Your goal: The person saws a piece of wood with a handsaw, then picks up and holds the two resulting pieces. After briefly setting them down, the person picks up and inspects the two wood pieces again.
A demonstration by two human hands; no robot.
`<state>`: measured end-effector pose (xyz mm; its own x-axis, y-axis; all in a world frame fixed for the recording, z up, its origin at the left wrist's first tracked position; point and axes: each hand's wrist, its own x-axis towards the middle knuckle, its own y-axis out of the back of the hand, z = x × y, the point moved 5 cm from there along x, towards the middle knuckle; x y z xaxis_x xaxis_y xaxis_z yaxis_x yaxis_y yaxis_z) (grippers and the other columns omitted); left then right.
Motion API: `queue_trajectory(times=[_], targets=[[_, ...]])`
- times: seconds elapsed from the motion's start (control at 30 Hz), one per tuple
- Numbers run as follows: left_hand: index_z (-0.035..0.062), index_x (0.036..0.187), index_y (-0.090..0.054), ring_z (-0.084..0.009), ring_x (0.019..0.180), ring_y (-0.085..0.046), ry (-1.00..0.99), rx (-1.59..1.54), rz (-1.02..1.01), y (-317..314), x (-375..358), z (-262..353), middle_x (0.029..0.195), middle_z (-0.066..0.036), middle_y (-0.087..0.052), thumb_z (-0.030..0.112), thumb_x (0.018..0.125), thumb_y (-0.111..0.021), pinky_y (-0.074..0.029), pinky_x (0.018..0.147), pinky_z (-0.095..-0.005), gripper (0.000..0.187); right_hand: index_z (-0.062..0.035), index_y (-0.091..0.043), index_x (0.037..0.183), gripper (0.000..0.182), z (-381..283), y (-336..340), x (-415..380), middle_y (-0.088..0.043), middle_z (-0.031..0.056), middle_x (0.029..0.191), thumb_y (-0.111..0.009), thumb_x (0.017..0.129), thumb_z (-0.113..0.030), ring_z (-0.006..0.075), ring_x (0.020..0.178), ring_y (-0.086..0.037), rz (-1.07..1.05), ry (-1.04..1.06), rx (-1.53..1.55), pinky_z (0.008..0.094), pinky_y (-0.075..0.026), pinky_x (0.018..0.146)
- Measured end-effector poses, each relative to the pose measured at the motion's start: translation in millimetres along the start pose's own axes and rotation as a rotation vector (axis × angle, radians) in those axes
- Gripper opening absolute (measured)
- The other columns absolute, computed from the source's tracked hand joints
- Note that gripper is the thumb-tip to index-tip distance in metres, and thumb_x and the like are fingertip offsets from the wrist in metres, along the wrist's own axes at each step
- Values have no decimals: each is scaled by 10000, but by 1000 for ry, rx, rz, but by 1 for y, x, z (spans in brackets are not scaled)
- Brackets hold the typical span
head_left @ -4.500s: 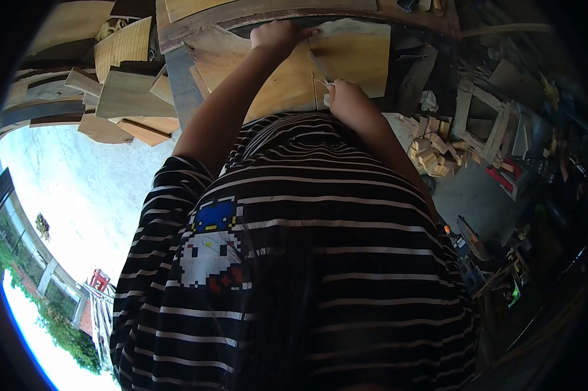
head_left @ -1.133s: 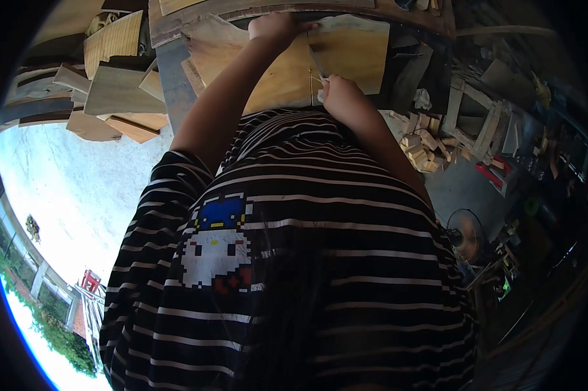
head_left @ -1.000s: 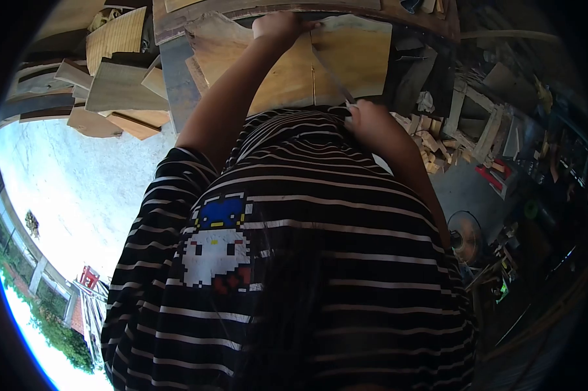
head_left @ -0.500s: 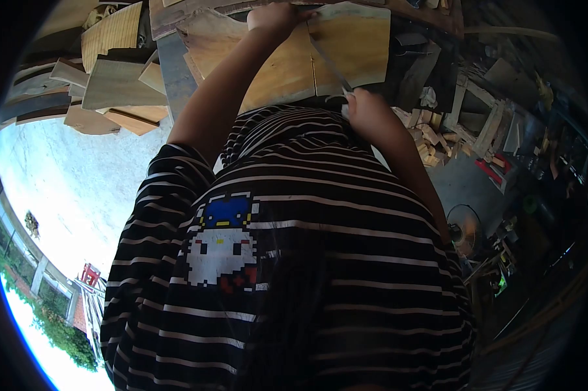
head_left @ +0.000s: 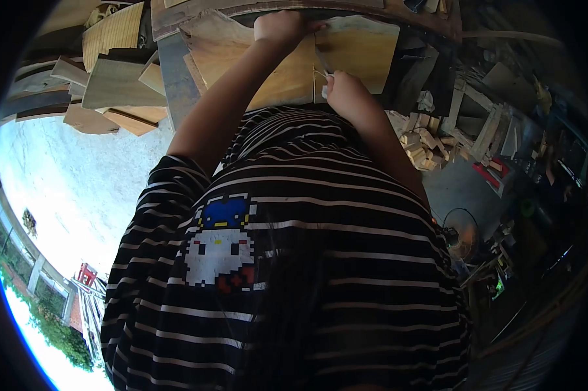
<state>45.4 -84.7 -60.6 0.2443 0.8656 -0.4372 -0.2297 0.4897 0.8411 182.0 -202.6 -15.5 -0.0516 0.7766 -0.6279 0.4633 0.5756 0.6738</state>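
Two flat light-brown wooden boards, a left one (head_left: 284,78) and a right one (head_left: 365,55), lie side by side on a dark work surface, with a narrow seam between them. My left hand (head_left: 281,27) rests at the far edge near the top of the seam, a finger stretched toward the right board; whether it grips anything is hidden. Closed round the handle of a thin blade-like tool (head_left: 324,62), my right hand (head_left: 343,90) is over the right board beside the seam. The tool points away toward the far edge.
Wooden planks (head_left: 121,81) are stacked at the left. Small wood blocks (head_left: 424,142) are piled on the right, with long scrap strips (head_left: 489,133) beyond them. A fan (head_left: 458,236) stands at the lower right.
My right hand and the tool have moved left and farther from my body, closer to my left hand. My left hand and the boards have shifted slightly right in view.
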Motion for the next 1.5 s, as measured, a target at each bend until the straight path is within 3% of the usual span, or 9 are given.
queue_trajectory(times=[0.13, 0.3, 0.47, 0.73, 0.9, 1.17, 1.23, 1.33, 1.5], targets=[[154, 843, -703, -240, 770, -673, -28, 3, 145, -2, -11, -3, 798, -73, -685, 726, 768, -416, -512, 636, -377, 645, 41, -596, 902, 305, 5, 15, -35, -614, 267, 828, -459, 894, -230, 415, 821, -603, -86, 9, -34, 451, -478, 741], [170, 879, -688, -262, 784, -666, 14, 8, 55, 15, -17, -15, 798, -67, -679, 698, 775, -442, -515, 660, -391, 592, 14, -565, 871, 314, 19, 32, -83, -608, 248, 796, -438, 913, -270, 420, 796, -596, -135, -135, -37, 477, -464, 707], [132, 900, -628, -276, 832, -625, -427, -55, 82, 18, -24, -18, 851, -96, -640, 504, 793, -584, -503, 696, -410, 390, -17, -517, 868, 293, 32, 20, -94, -607, 226, 755, -431, 923, -292, 417, 755, -598, -127, -120, 19, 484, -461, 656], [179, 839, -587, -261, 654, -633, -258, 7, 431, 64, -96, 31, 799, -28, -630, 394, 807, -602, -508, 564, -383, 218, -42, -474, 916, 252, 45, 21, -131, -609, 238, 730, -458, 921, -293, 426, 742, -604, -55, -203, 90, 488, -463, 622], [59, 885, -496, -333, 863, -583, -193, -123, 360, 46, -123, 43, 866, -122, -569, 114, 763, -581, -485, 711, -429, 159, -41, -468, 953, 242, 36, 33, -155, -618, 231, 753, -471, 922, -282, 417, 759, -613, -85, -299, 147, 474, -461, 626], [18, 879, -481, -365, 793, -607, -92, -48, 186, 26, -154, 52, 826, -162, -585, 38, 786, -516, -508, 680, -436, 101, -43, -458, 1009, 261, 39, 29, -181, -611, 238, 849, -447, 927, -290, 424, 840, -597, -140, -359, 126, 481, -440, 683], [19, 914, -518, -303, 906, -635, -97, -85, 113, 14, -155, 54, 888, -143, -622, 49, 767, -545, -535, 716, -439, 153, -43, -451, 1010, 263, 41, 25, -183, -609, 237, 852, -450, 924, -291, 424, 842, -595, -162, -384, 93, 484, -440, 685], [10, 882, -487, -321, 749, -647, -88, -56, 131, 6, -162, 61, 821, -157, -613, 23, 770, -522, -537, 660, -386, 118, -44, -438, 1011, 268, 44, 21, -188, -609, 238, 849, -452, 921, -295, 427, 837, -594, -197, -420, 57, 490, -443, 683], [19, 812, -511, -270, 823, -669, -75, 177, 365, -7, -173, 74, 838, -166, -634, 45, 761, -534, -551, 702, -354, 62, -47, -422, 992, 268, 51, 14, -190, -616, 242, 816, -452, 919, -303, 430, 813, -602, -243, -449, -33, 502, -454, 668]])
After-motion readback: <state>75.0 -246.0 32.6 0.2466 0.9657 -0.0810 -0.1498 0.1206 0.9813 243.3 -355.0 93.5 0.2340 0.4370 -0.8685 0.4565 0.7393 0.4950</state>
